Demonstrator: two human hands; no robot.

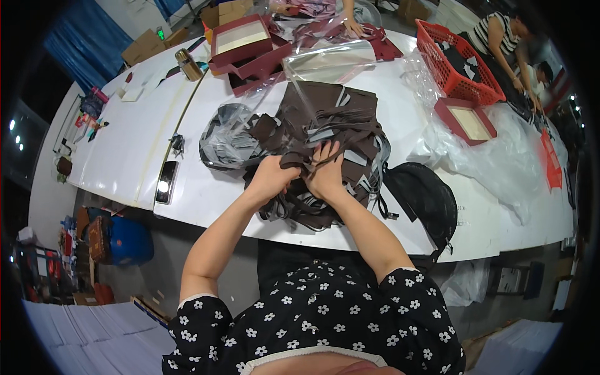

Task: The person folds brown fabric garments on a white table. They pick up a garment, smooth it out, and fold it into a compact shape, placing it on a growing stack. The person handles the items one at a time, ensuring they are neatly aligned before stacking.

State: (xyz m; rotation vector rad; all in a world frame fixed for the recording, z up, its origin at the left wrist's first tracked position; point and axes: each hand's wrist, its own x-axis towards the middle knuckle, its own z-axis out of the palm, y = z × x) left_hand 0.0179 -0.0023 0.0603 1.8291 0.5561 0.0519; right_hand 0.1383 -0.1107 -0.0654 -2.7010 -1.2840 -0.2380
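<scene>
The left hand (270, 180) curls with its thumb and fingers pinching a folded dark brown strap (291, 160); just beside it, the right hand (325, 172) lies with its fingers somewhat spread, pressing down on the heap. Under and around both hands, dark brown fabric pieces (356, 107) and loose straps pile up near the front edge of the white table (122, 165), larger flat panels toward the far side and a tangle of straps toward the near side. As far along as things look, the handling seems only partway: straps hang loose and overlapping, no neat stack shows, and more pieces sit inside a clear plastic bag (219, 147) touching the heap's left side. To the right, at the front edge, rests a black bag (431, 194). To the left, by the near corner where two tabletops meet, lie a phone (166, 177) and a small bunch of keys (177, 144). Toward the far edge stand a gold flask (187, 65) and stacked burgundy boxes (240, 57), with a co-worker's hand (354, 27) beyond the clear film (334, 59). By the far right edge sits a red plastic basket (478, 94), near crumpled clear sheeting (500, 169).
</scene>
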